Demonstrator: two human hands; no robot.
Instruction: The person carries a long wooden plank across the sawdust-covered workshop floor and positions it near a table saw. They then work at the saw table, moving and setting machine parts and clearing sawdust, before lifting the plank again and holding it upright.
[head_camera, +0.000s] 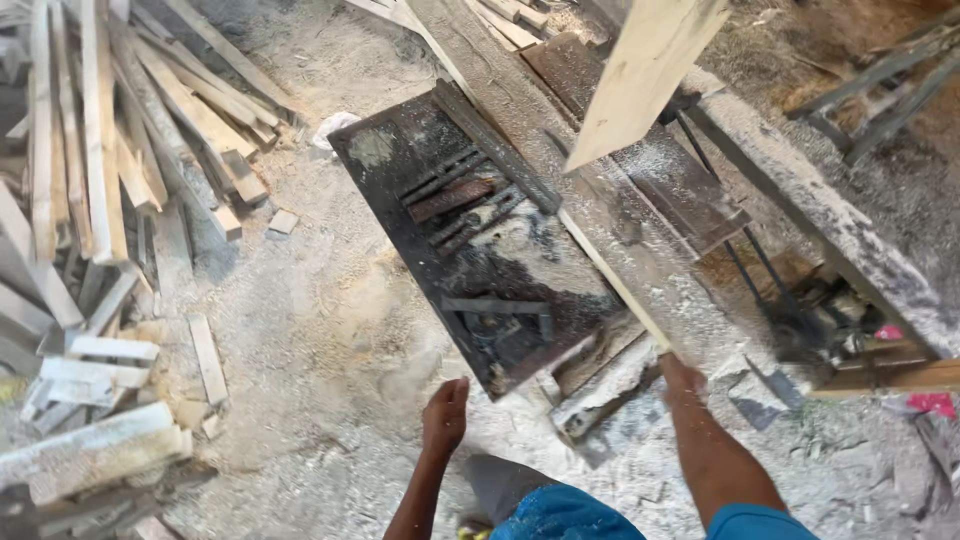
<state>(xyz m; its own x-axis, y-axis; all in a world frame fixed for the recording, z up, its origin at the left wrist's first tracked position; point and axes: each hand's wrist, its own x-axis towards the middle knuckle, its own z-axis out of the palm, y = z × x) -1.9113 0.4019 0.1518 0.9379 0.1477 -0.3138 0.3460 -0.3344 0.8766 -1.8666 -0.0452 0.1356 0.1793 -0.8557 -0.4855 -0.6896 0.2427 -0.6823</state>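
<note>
Two bare hands are in view at the bottom of the head view. The right hand (682, 376) is clenched around the near end of a long thin wooden strip (612, 277), which runs up and away along the dusty top of the saw bench (800, 195). The left hand (445, 415) hangs free, fingers loosely extended, grasping nothing; it is just below the near corner of the dark metal table plate (400, 150) and not touching it. The strip lies along the right edge of that plate, between it and a second rusty plate (690, 190). A pale wooden board (645, 75) juts in from the top edge, tilted above the bench. Sawdust covers the ground (330, 330). A heap of rough offcut timber (110, 160) stands well apart to the left. Blue clothing (565, 515) shows at the bottom edge.
</note>
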